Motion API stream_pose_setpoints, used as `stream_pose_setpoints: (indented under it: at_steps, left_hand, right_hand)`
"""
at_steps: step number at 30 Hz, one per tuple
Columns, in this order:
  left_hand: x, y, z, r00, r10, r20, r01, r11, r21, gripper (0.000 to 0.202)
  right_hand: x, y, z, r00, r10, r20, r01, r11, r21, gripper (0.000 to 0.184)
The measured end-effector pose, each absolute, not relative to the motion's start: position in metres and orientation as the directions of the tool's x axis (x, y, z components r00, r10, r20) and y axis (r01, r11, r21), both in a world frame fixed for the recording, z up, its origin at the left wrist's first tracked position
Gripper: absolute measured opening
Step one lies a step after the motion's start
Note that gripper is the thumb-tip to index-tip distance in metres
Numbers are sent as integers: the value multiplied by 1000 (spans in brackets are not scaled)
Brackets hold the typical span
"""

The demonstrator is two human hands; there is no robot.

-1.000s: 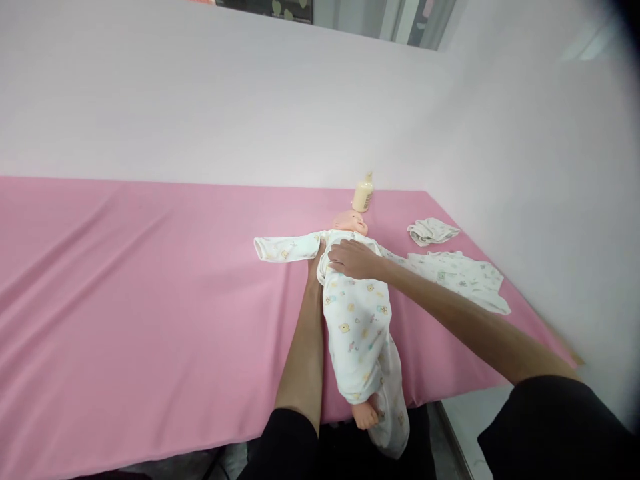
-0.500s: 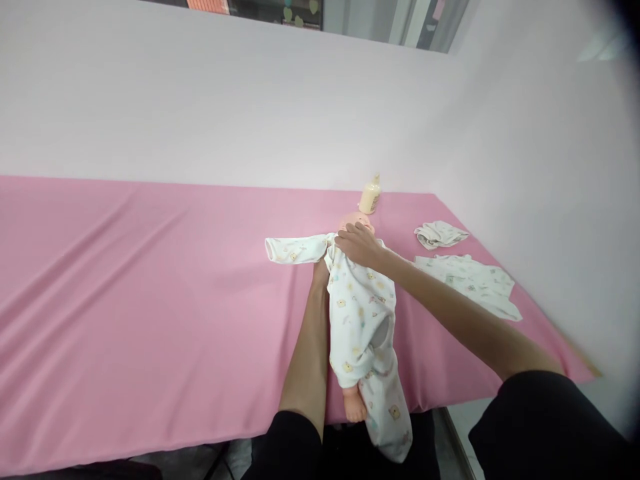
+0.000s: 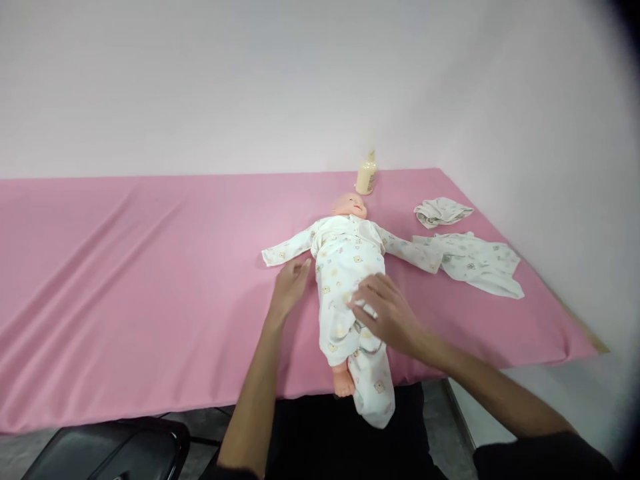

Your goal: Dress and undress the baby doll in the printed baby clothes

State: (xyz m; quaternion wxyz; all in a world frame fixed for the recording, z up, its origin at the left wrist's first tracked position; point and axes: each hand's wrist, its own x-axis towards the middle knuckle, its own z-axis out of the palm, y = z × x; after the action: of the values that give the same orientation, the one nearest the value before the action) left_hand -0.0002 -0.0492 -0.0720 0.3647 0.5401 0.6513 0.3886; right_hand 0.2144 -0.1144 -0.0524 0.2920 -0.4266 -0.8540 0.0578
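A baby doll (image 3: 349, 206) lies on its back on the pink sheet (image 3: 150, 280), dressed in a white printed sleepsuit (image 3: 345, 267) with both sleeves spread out. One bare foot (image 3: 343, 383) sticks out at the table's near edge beside an empty suit leg. My left hand (image 3: 289, 287) hovers flat and open just left of the doll's body, near the left sleeve. My right hand (image 3: 385, 313) rests on the suit at the doll's hip, fingers curled and pinching the cloth.
A cream bottle (image 3: 366, 175) stands by the wall behind the doll's head. A folded white cloth (image 3: 440, 211) and a spread printed garment (image 3: 475, 263) lie to the right. A black chair seat (image 3: 110, 450) sits below the table's near edge at left.
The doll went from lying on its side to flat on its back. My left hand came out from under it; my right hand moved from its shoulder to its hip.
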Motion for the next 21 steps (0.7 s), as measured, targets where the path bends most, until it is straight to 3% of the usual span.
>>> stream_pose_setpoints:
  at_steps: [3,7,10,14,18,21]
  left_hand:
    - [-17,-122,-66,-78,996,36,618,20,786,33]
    - [-8,-195,-81,372,911,176,714,-402,572,14]
    - [1,-214,-103,395,864,313,773,-496,394,20]
    - [6,-214,-122,413,772,484,837,-531,133,20]
    - [9,-206,-123,420,751,510,842,-532,90,16]
    - [9,-202,-119,446,746,495,825,-557,96,10]
  right_hand:
    - [223,-154,-59,-661,681,315,576,730,-369,13]
    - [225,-167,-74,-637,725,261,616,683,-393,13]
    - [224,-166,-83,-569,778,266,654,624,-428,14]
    - [220,-177,-88,-663,698,271,654,716,-244,15]
    - [216,-188,-87,-703,656,275,660,746,-90,17]
    - [212,-183,-85,-702,652,285,653,750,-106,15]
